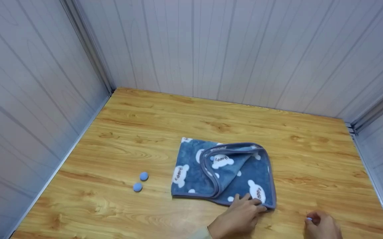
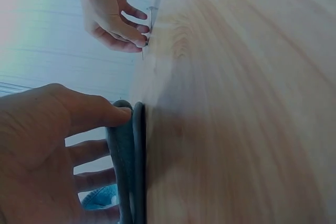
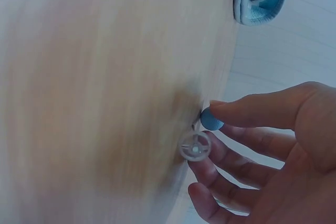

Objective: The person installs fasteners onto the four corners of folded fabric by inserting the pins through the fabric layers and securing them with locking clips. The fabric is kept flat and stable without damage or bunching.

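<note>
Two hands: left (image 1: 239, 214), loosely spread, touches "Happy" blanket (image 1: 226, 173); right (image 1: 323, 226) pinches blue disc (image 3: 212, 119), apparently.

A flat surface (image 1: 135, 136) spreads out before me, yellow-brown with a wood grain running across it and darker knots scattered here and there. Toward its near side lies a folded fleece blanket (image 1: 257, 172), blue with white bear heads lettered "Happy" and edged in grey-blue binding; one layer is turned back across the middle in a curving flap. Off to the left sit two round, light-blue buttons (image 1: 144, 176), just beside each other, apart from the blanket.
</note>
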Available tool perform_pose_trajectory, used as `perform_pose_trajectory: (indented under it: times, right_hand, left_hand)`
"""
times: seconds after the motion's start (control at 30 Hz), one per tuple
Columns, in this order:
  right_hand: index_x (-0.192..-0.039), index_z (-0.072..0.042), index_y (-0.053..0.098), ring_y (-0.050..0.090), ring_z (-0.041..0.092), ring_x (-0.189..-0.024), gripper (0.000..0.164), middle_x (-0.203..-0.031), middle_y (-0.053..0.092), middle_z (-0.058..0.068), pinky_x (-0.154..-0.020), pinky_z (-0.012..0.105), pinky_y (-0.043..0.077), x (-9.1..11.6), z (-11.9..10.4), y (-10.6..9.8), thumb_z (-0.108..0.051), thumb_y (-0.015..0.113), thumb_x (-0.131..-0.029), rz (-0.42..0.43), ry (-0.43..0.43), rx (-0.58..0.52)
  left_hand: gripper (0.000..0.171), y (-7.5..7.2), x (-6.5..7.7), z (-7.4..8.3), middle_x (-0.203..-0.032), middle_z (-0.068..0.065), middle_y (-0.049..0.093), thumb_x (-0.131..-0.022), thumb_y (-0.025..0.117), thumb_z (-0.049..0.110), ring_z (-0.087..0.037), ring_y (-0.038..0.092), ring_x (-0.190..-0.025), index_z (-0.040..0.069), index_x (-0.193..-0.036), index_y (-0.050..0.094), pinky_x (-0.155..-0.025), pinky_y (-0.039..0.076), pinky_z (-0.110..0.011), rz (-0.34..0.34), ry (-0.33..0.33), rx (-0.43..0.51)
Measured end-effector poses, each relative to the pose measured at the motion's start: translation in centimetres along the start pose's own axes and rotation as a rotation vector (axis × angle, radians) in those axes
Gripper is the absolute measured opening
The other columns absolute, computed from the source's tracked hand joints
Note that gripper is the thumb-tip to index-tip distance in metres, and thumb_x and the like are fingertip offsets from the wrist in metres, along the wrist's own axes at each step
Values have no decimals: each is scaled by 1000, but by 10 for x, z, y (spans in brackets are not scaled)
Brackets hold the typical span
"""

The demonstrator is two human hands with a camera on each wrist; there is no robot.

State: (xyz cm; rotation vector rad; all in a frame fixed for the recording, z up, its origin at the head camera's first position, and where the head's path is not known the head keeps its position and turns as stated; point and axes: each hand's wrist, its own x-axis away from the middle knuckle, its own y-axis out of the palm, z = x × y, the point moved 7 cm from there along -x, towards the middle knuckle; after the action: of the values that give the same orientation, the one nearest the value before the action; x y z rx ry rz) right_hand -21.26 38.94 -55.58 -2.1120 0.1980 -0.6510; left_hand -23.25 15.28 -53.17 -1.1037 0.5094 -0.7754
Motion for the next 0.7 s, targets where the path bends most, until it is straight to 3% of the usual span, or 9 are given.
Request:
perform_pose_trajectory:
  times: [0.33,0.5,0.57,0.7]
  right_hand:
    - [-96,3,63,58,25,-77,20,-80,62,7,-71,43,42,0,-1,0,-10,70,-81,-8,-9,-15]
    - [-90,2,65,59,22,-72,18,-74,62,1,-66,38,44,2,-4,-4,-11,71,-80,26,-88,0]
    - [-89,2,66,60,21,-71,17,-73,62,0,-63,35,43,2,-5,-5,-10,70,-80,37,-100,9]
    - [-89,3,66,59,21,-72,17,-73,62,1,-62,32,41,1,-4,-6,-10,71,-79,35,-76,-7]
  left_hand:
    - [25,1,-2,3,-127,11,51,-98,49,20,-13,46,-101,27,-116,65,-80,42,-41,2,-15,-20]
    - [26,-3,-3,0,-124,12,53,-98,49,19,-11,49,-103,25,-119,64,-81,46,-40,38,-41,16]
    - [26,-8,-3,-1,-119,12,55,-97,49,17,-9,51,-98,23,-118,64,-76,47,-33,76,-43,38]
    - [27,-21,-1,-3,-112,8,57,-93,52,8,-7,53,-93,17,-115,66,-74,46,-20,220,-24,74]
